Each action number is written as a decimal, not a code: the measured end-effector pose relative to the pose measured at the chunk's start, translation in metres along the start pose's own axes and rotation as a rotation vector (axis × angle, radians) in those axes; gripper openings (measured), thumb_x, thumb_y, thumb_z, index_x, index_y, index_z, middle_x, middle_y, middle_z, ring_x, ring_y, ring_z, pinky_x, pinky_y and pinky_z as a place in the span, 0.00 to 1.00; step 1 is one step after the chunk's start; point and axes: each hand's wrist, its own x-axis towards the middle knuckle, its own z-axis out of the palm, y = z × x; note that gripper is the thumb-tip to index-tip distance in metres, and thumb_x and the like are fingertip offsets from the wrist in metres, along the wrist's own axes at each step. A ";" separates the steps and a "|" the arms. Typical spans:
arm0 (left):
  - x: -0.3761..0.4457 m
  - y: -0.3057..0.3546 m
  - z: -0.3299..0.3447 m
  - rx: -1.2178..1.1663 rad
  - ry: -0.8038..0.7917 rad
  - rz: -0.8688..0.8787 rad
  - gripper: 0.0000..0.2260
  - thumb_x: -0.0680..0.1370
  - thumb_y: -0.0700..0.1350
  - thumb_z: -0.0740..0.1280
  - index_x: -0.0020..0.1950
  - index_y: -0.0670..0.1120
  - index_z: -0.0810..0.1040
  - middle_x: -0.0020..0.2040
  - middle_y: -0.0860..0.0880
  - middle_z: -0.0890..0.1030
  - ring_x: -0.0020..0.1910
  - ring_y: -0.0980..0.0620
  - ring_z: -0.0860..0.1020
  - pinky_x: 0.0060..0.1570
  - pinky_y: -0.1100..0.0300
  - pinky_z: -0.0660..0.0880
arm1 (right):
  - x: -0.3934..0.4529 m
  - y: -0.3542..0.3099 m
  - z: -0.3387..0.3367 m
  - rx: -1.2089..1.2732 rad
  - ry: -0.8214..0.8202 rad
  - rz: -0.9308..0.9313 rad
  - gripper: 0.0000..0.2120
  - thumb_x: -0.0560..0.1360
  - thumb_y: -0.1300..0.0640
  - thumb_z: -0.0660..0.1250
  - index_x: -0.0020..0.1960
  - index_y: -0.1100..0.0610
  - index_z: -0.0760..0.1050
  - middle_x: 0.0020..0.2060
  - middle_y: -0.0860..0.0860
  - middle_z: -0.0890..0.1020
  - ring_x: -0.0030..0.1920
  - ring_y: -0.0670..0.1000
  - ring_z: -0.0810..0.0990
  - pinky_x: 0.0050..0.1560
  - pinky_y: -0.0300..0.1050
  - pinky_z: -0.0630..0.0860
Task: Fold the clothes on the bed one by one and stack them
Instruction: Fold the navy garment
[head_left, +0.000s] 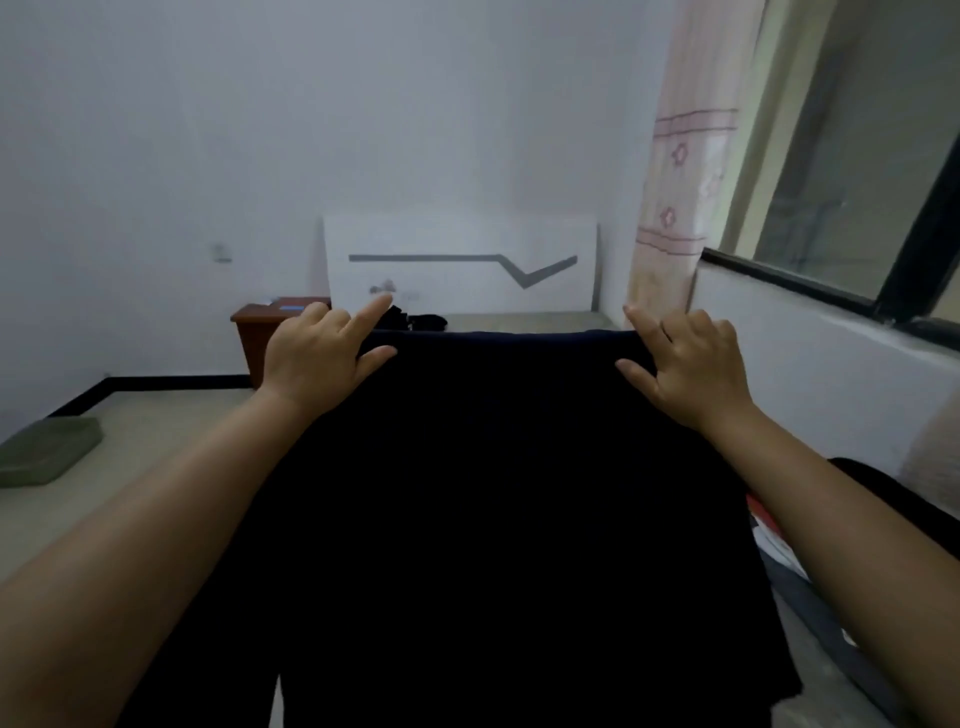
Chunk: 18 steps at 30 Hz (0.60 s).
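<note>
— Where does the view look from?
— From the person's head, facing forward and a little down, along both forearms toward the far wall (208, 130)
— How near is it?
— Very near the dark cloth (498, 493) held up in front; it fills the lower middle. The left hand (317, 353) and right hand (691, 364) sit about mid-picture
— And farther off?
— The wide lens bends the edges; the headboard (457, 260) stands straight ahead, the window (857, 197) runs down the right side
— Any second view?
— No, just this one
</note>
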 end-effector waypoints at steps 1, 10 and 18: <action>-0.007 -0.002 0.012 0.012 -0.037 0.002 0.25 0.79 0.61 0.45 0.61 0.44 0.69 0.30 0.42 0.78 0.28 0.42 0.77 0.21 0.67 0.60 | -0.005 -0.003 0.016 0.012 -0.040 -0.006 0.32 0.77 0.37 0.38 0.61 0.58 0.69 0.34 0.60 0.76 0.32 0.58 0.76 0.35 0.47 0.71; -0.087 0.005 0.213 -0.015 -0.344 -0.122 0.24 0.70 0.52 0.70 0.57 0.34 0.74 0.34 0.35 0.77 0.31 0.37 0.77 0.29 0.52 0.75 | -0.081 -0.031 0.216 0.100 -0.322 -0.040 0.33 0.77 0.39 0.43 0.58 0.61 0.77 0.30 0.57 0.76 0.29 0.56 0.74 0.30 0.42 0.69; -0.223 0.062 0.411 -0.151 -0.705 -0.318 0.29 0.79 0.60 0.39 0.61 0.42 0.69 0.32 0.42 0.76 0.28 0.43 0.75 0.27 0.55 0.73 | -0.221 -0.082 0.400 0.267 -0.701 0.068 0.25 0.70 0.45 0.53 0.54 0.57 0.80 0.27 0.48 0.78 0.28 0.52 0.75 0.27 0.43 0.71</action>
